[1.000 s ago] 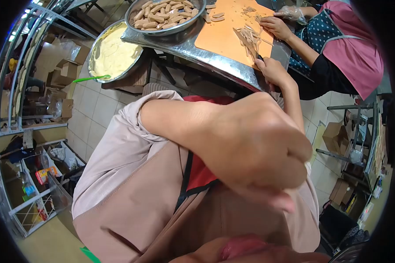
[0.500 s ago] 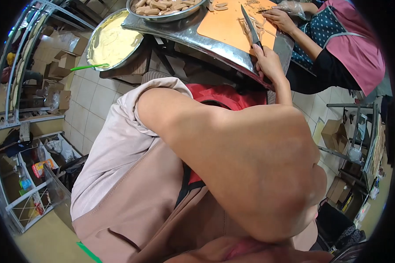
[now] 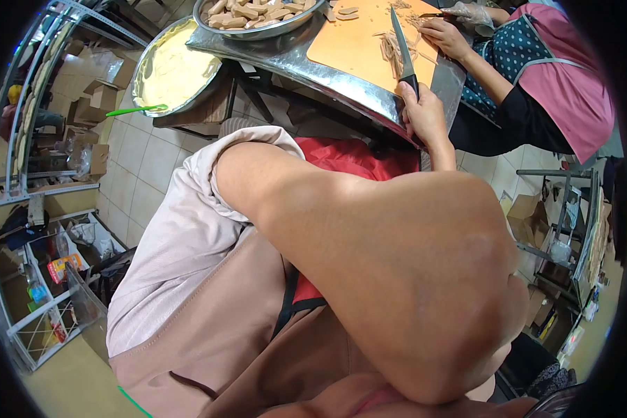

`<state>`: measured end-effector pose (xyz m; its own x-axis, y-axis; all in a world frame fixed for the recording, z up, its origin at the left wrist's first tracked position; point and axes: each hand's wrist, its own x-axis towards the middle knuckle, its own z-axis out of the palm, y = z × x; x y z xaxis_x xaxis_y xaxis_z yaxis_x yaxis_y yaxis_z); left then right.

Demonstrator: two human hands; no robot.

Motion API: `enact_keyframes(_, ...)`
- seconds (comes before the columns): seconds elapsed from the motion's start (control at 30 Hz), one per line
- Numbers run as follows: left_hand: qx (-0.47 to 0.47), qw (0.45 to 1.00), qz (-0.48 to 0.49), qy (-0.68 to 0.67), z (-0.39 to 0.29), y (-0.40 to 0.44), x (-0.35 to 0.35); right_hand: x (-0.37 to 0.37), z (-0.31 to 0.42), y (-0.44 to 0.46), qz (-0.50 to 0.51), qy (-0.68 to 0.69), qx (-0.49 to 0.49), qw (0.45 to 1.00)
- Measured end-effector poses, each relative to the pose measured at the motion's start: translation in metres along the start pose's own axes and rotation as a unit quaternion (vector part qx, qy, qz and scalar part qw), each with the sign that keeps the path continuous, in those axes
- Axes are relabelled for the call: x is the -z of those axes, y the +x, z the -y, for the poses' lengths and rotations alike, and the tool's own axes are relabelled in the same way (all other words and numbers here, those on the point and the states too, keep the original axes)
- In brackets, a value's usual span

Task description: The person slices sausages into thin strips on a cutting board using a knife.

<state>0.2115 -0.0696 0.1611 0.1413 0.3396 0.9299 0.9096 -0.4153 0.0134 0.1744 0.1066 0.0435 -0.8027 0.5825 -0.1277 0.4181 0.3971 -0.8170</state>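
My left hand is very large and close to the camera, near my face. Its fingers curl inward at the right side, and whatever they hold, if anything, is hidden. Beyond it, my right hand grips the black handle of a knife, whose blade points up and away over the orange cutting board. Thin cut brown strips lie beside the blade. My left forearm crosses in front of my right arm.
A co-worker's hand is at the board's far right, by crumbs and another blade. A metal bowl of brown pieces stands on the metal table. Left of it is a basin of pale cream with a green-handled utensil. Shelves flank both sides.
My left hand has moved closer to the camera and lower, its fingers now less visible. The knife in my right hand has lifted off the strips and swung to point more steeply away.
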Motion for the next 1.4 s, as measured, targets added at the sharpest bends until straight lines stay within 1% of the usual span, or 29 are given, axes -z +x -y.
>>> enact_keyframes(0.07, -0.027, 0.997, 0.036, 0.060, 0.012, 0.003, -0.001, 0.001, 0.000, -0.001, 0.008, 0.008, 0.003, 1.000)
enact_keyframes(0.1, -0.038, 0.993, 0.114, -0.001, 0.032, 0.030, 0.041, 0.001, 0.000, 0.000, 0.012, 0.014, 0.004, 1.000)
enact_keyframes(0.13, -0.021, 0.992, 0.117, -0.038, 0.042, 0.034, 0.050, -0.001, -0.005, 0.003, 0.005, 0.026, -0.016, 1.000)
enact_keyframes(0.17, 0.017, 0.994, 0.091, -0.058, 0.052, 0.033, 0.039, -0.001, -0.005, 0.003, -0.006, 0.050, -0.010, 0.999)
enact_keyframes(0.23, 0.082, 0.993, 0.060, -0.057, 0.093, 0.031, 0.026, 0.000, -0.002, -0.002, -0.027, 0.094, 0.005, 0.995)
enact_keyframes(0.27, 0.081, 0.994, 0.031, -0.071, 0.124, 0.026, 0.017, 0.000, -0.002, -0.008, -0.036, 0.116, 0.010, 0.993)
enact_keyframes(0.3, 0.202, 0.978, 0.049, 0.004, 0.157, 0.010, 0.004, 0.000, -0.002, -0.010, -0.046, 0.138, 0.017, 0.989)
enact_keyframes(0.33, 0.292, 0.948, 0.092, 0.085, 0.188, -0.004, -0.007, 0.000, -0.004, -0.009, -0.039, 0.150, 0.019, 0.988)
enact_keyframes(0.37, 0.324, 0.917, 0.171, 0.160, 0.229, -0.028, -0.018, -0.002, -0.008, -0.009, -0.040, 0.159, 0.026, 0.986)
enact_keyframes(0.4, 0.334, 0.896, 0.209, 0.204, 0.265, -0.051, -0.027, -0.004, -0.012, -0.009, -0.041, 0.169, 0.033, 0.984)
enact_keyframes(0.43, 0.384, 0.841, 0.308, 0.222, 0.291, -0.060, -0.031, -0.003, -0.012, -0.010, -0.042, 0.179, 0.040, 0.982)
enact_keyframes(0.5, 0.395, 0.753, 0.374, 0.371, 0.319, -0.078, -0.047, -0.001, -0.009, -0.011, -0.043, 0.159, 0.050, 0.985)
enact_keyframes(0.57, 0.422, 0.729, 0.323, 0.432, 0.365, -0.121, -0.071, 0.000, -0.011, -0.011, -0.041, 0.163, 0.052, 0.984)
enact_keyframes(0.6, 0.434, 0.716, 0.297, 0.460, 0.380, -0.127, -0.079, 0.001, -0.007, -0.012, -0.041, 0.164, 0.053, 0.984)
enact_keyframes(0.67, 0.478, 0.670, 0.427, 0.374, 0.385, -0.109, -0.071, 0.000, -0.013, -0.011, -0.042, 0.168, 0.061, 0.983)
enact_keyframes(0.7, 0.496, 0.639, 0.489, 0.326, 0.385, -0.100, -0.066, 0.000, -0.014, -0.012, -0.040, 0.172, 0.059, 0.982)
enact_keyframes(0.73, 0.476, 0.639, 0.505, 0.331, 0.380, -0.092, -0.062, 0.000, -0.015, -0.012, -0.041, 0.180, 0.064, 0.981)
enact_keyframes(0.83, 0.510, 0.659, 0.445, 0.327, 0.395, -0.097, -0.061, 0.000, -0.015, -0.010, -0.040, 0.193, 0.074, 0.977)
enact_keyframes(0.97, 0.485, 0.660, 0.472, 0.327, 0.404, -0.100, -0.059, -0.001, -0.018, -0.009, -0.037, 0.188, 0.078, 0.978)
enact_keyframes(1.07, 0.520, 0.626, 0.471, 0.340, 0.413, -0.099, -0.063, -0.003, -0.022, -0.008, -0.038, 0.188, 0.082, 0.978)
enact_keyframes(1.17, 0.564, 0.597, 0.483, 0.302, 0.419, -0.093, -0.060, -0.002, -0.020, -0.009, -0.038, 0.188, 0.082, 0.978)
enact_keyframes(1.27, 0.558, 0.618, 0.460, 0.310, 0.414, -0.091, -0.060, -0.002, -0.021, -0.009, -0.036, 0.189, 0.078, 0.978)
enact_keyframes(1.37, 0.540, 0.661, 0.396, 0.337, 0.403, -0.091, -0.062, -0.002, -0.024, -0.008, -0.033, 0.200, 0.080, 0.976)
enact_keyframes(1.4, 0.542, 0.665, 0.386, 0.339, 0.402, -0.089, -0.063, -0.002, -0.025, -0.008, -0.031, 0.205, 0.081, 0.975)
